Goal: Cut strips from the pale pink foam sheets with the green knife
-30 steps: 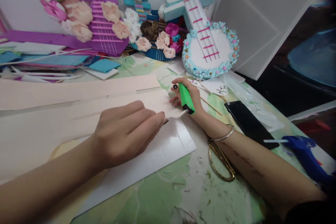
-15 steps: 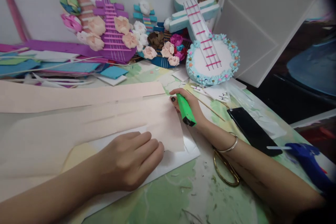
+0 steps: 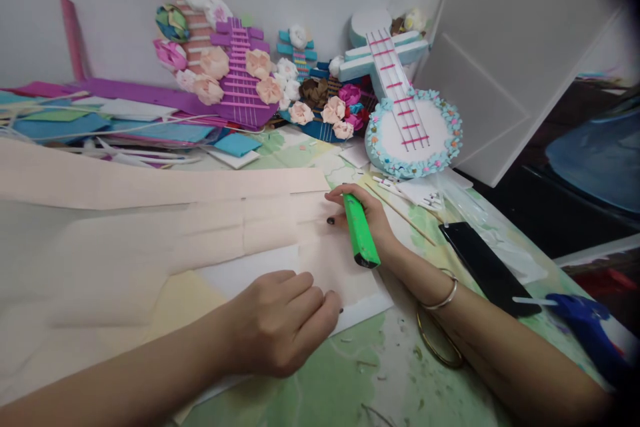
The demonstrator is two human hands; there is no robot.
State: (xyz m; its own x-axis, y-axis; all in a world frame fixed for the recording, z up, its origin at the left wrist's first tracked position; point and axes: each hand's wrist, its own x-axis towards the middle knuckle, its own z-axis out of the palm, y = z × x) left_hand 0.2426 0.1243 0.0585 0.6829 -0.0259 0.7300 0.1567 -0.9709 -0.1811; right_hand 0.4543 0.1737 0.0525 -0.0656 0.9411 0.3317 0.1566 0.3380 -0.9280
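My left hand (image 3: 287,323) is curled into a loose fist on the lower edge of a pale pink paper sheet (image 3: 270,230), its fingertips mostly hidden. In my right hand (image 3: 367,210) is a green utility knife (image 3: 361,233), gripped near the sheet's right end with its black butt end toward me; I cannot see the blade. Beneath the pink sheet lies a white board (image 3: 367,309). A long pink strip (image 3: 250,180) stretches along the sheet's far side.
A black phone (image 3: 485,267) and a blue glue gun (image 3: 585,320) lie right of my forearm. Gold scissor handles (image 3: 440,343) show under my wrist. Flower-trimmed foam instruments (image 3: 413,127) lean at the back, beside stacked coloured sheets (image 3: 145,130). A thin stick (image 3: 403,215) lies beyond my right hand.
The view has shifted, so everything sits lower and further right. My right hand has tilted the utility knife a little more upright. My left hand has slid slightly toward me along the sheet.
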